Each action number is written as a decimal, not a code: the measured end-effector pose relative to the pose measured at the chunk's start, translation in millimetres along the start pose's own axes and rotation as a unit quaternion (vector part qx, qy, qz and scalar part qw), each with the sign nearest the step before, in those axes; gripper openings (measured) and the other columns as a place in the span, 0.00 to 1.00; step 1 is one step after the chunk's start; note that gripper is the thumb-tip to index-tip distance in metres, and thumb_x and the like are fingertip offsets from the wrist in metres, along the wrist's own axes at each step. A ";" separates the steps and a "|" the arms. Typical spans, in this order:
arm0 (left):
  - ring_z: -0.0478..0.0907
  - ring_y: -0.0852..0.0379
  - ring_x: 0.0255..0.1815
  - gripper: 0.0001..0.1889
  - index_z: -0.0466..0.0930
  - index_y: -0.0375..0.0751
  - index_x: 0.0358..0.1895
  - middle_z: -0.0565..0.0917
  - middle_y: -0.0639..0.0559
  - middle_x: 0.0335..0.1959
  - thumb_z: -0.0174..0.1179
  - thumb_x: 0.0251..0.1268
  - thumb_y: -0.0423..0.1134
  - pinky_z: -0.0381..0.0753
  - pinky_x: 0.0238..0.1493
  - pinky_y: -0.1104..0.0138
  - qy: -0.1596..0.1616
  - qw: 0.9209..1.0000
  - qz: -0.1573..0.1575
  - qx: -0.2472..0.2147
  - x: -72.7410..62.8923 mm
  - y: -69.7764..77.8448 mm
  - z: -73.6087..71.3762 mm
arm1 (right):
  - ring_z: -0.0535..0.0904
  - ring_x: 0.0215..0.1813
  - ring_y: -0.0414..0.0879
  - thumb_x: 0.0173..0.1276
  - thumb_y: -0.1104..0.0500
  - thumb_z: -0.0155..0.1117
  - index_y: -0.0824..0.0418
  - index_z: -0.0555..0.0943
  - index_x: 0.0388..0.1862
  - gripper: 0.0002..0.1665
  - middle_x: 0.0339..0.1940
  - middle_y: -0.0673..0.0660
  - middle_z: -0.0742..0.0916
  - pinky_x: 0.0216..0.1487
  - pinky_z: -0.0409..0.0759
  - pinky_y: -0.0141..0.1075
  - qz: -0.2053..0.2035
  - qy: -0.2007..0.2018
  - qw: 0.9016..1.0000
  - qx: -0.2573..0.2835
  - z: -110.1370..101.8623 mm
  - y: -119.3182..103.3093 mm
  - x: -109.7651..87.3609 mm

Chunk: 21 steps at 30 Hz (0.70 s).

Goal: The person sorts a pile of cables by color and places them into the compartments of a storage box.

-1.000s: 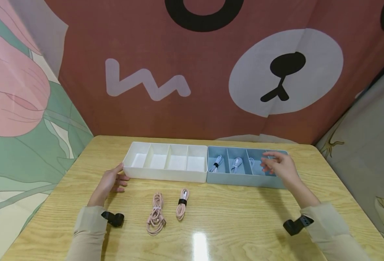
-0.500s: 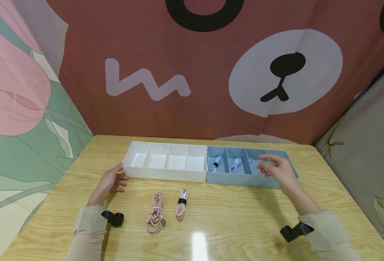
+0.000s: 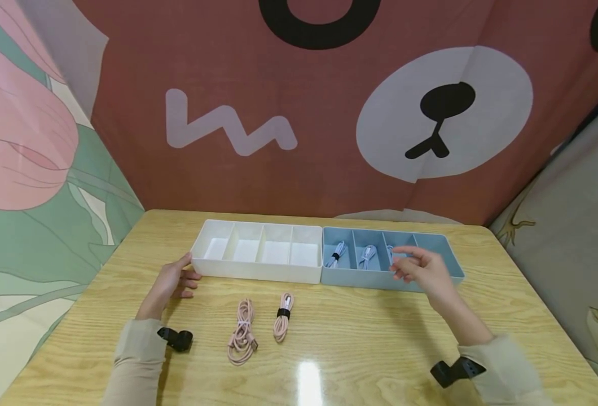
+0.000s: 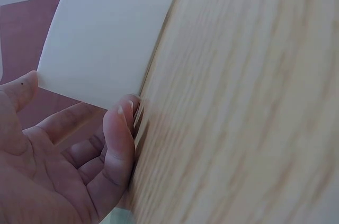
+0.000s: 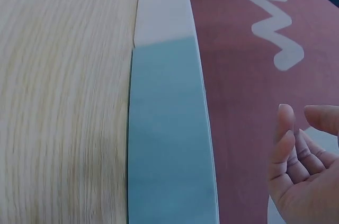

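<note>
"Left hand?"
"I'm seeing it relaxed, touching the white box, left of centre."
"Right hand?"
"It's hovering, loosely bent, holding nothing, over the blue box, right of centre."

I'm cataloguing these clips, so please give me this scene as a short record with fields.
White box: four compartments, no cable visible inside
Blue box: four compartments, end to end with the white box
Left hand: touching the white box's left end
Right hand: above the blue box, holding nothing visible
Blue cables: one in each of the blue box's three left compartments; the third partly hidden
Pink cables: two bundles in front of the white box
Surface: wood-grain table
</note>
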<state>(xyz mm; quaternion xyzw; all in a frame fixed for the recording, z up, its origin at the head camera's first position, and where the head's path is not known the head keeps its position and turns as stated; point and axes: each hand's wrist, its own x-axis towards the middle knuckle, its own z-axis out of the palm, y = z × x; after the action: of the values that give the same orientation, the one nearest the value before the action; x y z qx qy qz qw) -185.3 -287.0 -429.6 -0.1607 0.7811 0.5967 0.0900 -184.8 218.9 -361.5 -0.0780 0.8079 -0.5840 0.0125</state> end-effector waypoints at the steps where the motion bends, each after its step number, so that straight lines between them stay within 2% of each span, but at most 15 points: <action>1: 0.75 0.57 0.28 0.38 0.55 0.33 0.67 0.78 0.48 0.33 0.33 0.68 0.62 0.80 0.29 0.64 0.000 1.000 0.000 0.000 0.0 0.0 -0.2 | 0.81 0.28 0.45 0.66 0.58 0.58 0.71 0.72 0.54 0.22 0.28 0.57 0.85 0.31 0.79 0.40 -0.002 -0.004 1.000 0.003 2.0 -0.8 -1.2; 6: 0.76 0.57 0.28 0.38 0.55 0.32 0.67 0.78 0.48 0.33 0.33 0.68 0.62 0.80 0.29 0.64 0.001 1.000 0.001 0.001 -0.5 0.9 -0.4 | 0.81 0.27 0.46 0.66 0.57 0.59 0.70 0.73 0.53 0.22 0.29 0.64 0.84 0.30 0.79 0.39 -0.010 -0.021 1.000 0.011 10.9 -4.4 -6.2; 13: 0.76 0.58 0.27 0.37 0.55 0.32 0.66 0.78 0.48 0.32 0.33 0.69 0.61 0.80 0.28 0.64 0.005 1.000 0.002 0.000 0.1 0.6 0.1 | 0.81 0.27 0.45 0.65 0.59 0.59 0.71 0.73 0.53 0.21 0.26 0.55 0.85 0.28 0.78 0.36 -0.014 -0.038 0.999 0.022 20.5 -8.3 -10.6; 21: 0.76 0.59 0.25 0.37 0.54 0.30 0.66 0.79 0.51 0.29 0.34 0.69 0.60 0.79 0.27 0.65 0.003 1.000 -0.002 -0.010 0.4 0.5 0.7 | 0.81 0.28 0.50 0.66 0.61 0.58 0.71 0.73 0.54 0.20 0.26 0.54 0.85 0.28 0.77 0.36 -0.014 -0.057 0.998 0.018 30.4 -10.2 -14.0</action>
<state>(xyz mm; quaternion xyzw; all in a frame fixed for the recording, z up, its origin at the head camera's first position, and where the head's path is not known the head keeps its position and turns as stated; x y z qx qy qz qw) -185.9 -286.2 -429.6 -0.1648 0.7750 0.6039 0.0871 -166.5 189.1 -362.6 -0.1220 0.7942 -0.5931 0.0513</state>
